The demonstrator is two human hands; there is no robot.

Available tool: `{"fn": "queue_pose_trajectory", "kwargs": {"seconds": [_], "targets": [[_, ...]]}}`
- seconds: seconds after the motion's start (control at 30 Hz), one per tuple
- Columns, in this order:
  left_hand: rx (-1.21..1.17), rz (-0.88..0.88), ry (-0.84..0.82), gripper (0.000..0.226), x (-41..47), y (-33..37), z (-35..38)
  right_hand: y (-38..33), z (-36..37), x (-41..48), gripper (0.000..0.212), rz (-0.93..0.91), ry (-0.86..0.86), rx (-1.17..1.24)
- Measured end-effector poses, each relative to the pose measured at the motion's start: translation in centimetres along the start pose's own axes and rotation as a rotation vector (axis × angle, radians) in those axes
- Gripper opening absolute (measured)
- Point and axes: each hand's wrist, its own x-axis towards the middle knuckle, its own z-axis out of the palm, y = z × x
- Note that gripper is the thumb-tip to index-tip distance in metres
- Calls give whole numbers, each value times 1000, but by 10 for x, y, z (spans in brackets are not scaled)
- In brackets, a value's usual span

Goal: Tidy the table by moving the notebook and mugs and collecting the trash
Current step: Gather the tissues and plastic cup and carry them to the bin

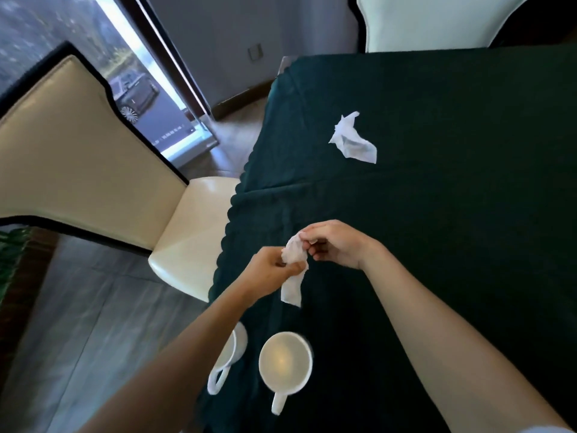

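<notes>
Both hands meet above the dark green tablecloth [452, 214] near its left edge. My left hand [271, 270] grips a crumpled white tissue [293, 270], whose tail hangs down below the fist. My right hand [337, 242] pinches the top of the same tissue. A second crumpled tissue [352, 139] lies farther out on the cloth. Two white mugs stand near me: one empty mug [285, 360] with its handle toward me, and another mug [232, 348] partly hidden by my left forearm. No notebook is in view.
A cream chair [193, 226] with dark trim stands at the table's left side. Another cream chair back [431, 20] rises at the far end. Grey wood floor [78, 323] lies to the left, with a window [93, 42] beyond.
</notes>
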Motion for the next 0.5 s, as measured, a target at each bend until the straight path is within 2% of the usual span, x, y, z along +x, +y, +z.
{"fn": "queue_pose_trajectory", "kwargs": {"seconds": [0.1,0.27,0.37,0.5], "targets": [[-170,4,34,19,12,12,11,-9,-24,5,15,-17,111,26],[-410,7,109,19,36,35,13,-33,-61,23,10,-50,411,-48],[-451,-3,152,17,50,41,15,-46,-88,39,15,-147,701,-369],[-463,-4,135,18,60,42,20,-56,-118,48,34,-181,862,-833]]}}
